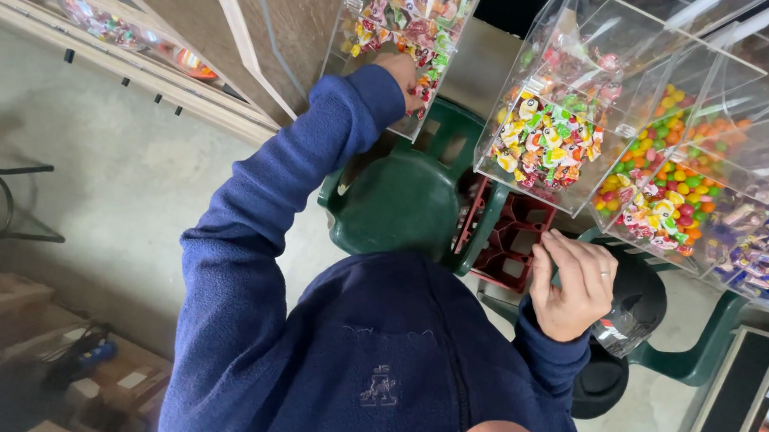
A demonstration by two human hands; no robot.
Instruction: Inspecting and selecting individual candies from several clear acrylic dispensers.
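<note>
The right hand [574, 287] is curled, fingers bent in, just under a clear bin [556, 120] of wrapped candy; I cannot tell if it holds anything. A clear bag [624, 329] shows right beside it. The left hand [402, 72] reaches up to another candy bin [403, 24], fingers at its low edge among the wrappers. A green chair [403, 199] sits below.

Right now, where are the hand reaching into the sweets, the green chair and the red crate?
left hand [403, 71], head view, on the knuckles at the bin's opening
green chair [400, 201], head view, on the seat
red crate [510, 242], head view, on its dividers
</note>
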